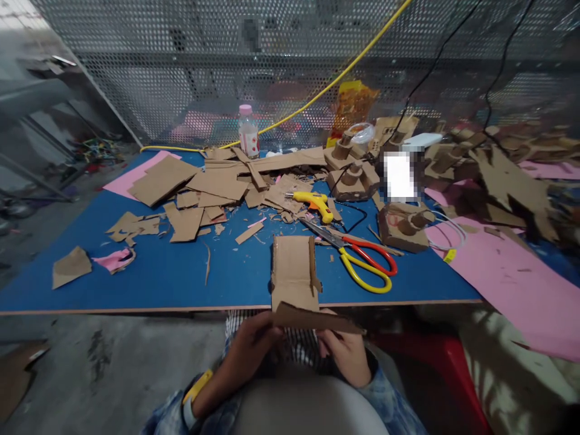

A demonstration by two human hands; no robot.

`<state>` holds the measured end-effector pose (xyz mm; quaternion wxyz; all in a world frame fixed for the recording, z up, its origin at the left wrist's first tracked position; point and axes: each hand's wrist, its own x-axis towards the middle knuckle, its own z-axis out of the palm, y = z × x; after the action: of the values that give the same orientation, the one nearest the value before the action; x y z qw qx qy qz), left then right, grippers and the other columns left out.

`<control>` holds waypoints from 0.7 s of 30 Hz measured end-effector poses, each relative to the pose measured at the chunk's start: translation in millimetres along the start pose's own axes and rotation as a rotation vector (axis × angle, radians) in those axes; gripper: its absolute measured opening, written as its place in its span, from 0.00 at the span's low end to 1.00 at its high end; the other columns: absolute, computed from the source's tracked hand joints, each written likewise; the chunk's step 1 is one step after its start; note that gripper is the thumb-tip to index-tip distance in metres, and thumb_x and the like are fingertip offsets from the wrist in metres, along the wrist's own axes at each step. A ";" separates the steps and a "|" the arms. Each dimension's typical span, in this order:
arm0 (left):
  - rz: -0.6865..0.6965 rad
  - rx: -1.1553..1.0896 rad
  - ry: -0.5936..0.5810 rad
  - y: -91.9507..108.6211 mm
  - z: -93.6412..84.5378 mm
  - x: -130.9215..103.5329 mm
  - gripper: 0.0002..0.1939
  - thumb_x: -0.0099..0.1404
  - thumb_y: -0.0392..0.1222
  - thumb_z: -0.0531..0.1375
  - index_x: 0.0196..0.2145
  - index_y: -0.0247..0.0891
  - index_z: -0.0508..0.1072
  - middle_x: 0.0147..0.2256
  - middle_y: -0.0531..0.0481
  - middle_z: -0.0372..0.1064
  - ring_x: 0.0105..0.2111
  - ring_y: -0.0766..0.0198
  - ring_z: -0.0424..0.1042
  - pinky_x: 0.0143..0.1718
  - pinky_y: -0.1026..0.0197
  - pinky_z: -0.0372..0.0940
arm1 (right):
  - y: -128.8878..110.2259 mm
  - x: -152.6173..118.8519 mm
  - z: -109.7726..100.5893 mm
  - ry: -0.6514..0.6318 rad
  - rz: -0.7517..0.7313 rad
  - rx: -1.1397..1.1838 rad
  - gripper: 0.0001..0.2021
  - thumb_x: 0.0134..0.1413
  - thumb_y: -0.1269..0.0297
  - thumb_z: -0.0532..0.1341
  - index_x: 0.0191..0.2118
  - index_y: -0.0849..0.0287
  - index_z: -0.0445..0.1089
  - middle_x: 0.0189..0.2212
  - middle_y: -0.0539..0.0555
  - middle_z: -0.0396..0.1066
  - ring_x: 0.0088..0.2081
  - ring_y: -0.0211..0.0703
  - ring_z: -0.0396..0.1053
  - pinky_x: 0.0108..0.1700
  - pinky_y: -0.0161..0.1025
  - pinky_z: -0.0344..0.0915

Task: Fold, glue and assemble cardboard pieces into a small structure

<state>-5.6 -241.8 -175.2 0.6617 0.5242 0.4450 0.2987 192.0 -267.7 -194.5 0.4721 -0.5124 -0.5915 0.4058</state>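
Observation:
A folded cardboard piece (294, 263) with raised side edges lies at the table's front edge. Over its near end is a brown cardboard strip (312, 318), tilted down to the right; whether the two are joined I cannot tell. My left hand (257, 339) grips the strip's left end, fingers closed and partly hidden. At its right part, my right hand (347, 351) pinches it from below. Scissors (357, 251) with one red and one yellow handle lie to the right of the folded piece. Behind them rests a yellow glue gun (317, 204).
Cardboard scraps (217, 187) cover the back of the blue table (163, 284). Cardboard assemblies (356, 178) stand at the back right, near a blurred bright screen (401, 175). A bottle with a pink cap (248, 133) stands by the mesh panel (190, 78). Pink sheets (507, 272) hang over the right edge.

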 end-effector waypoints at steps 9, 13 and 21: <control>0.068 -0.134 0.041 -5.2 12.1 4.9 0.24 0.60 0.63 0.54 0.30 0.36 0.63 0.15 0.57 0.60 0.17 0.65 0.70 0.16 0.68 0.60 | -7.2 0.6 12.9 0.165 -0.165 -0.090 0.14 0.60 0.64 0.54 0.25 0.58 0.71 0.22 0.50 0.71 0.26 0.36 0.69 0.29 0.31 0.66; 0.014 -0.142 0.097 -6.5 14.8 3.3 0.26 0.58 0.67 0.53 0.26 0.38 0.58 0.12 0.63 0.51 0.13 0.65 0.67 0.13 0.70 0.55 | -0.5 -0.9 17.1 0.192 -0.234 -0.106 0.12 0.59 0.65 0.55 0.27 0.58 0.71 0.22 0.50 0.71 0.26 0.36 0.69 0.28 0.31 0.66; 0.202 -0.043 0.075 -7.0 6.3 5.4 0.23 0.58 0.61 0.58 0.31 0.34 0.72 0.26 0.48 0.71 0.29 0.61 0.73 0.29 0.63 0.67 | 14.4 6.2 5.3 -0.068 -0.207 -0.030 0.11 0.57 0.60 0.58 0.40 0.56 0.76 0.37 0.56 0.77 0.37 0.44 0.75 0.38 0.39 0.72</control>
<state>1.8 -241.8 -183.1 0.6222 0.5405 0.4080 0.3927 189.9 -259.5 -208.6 0.4836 -0.4416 -0.6628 0.3631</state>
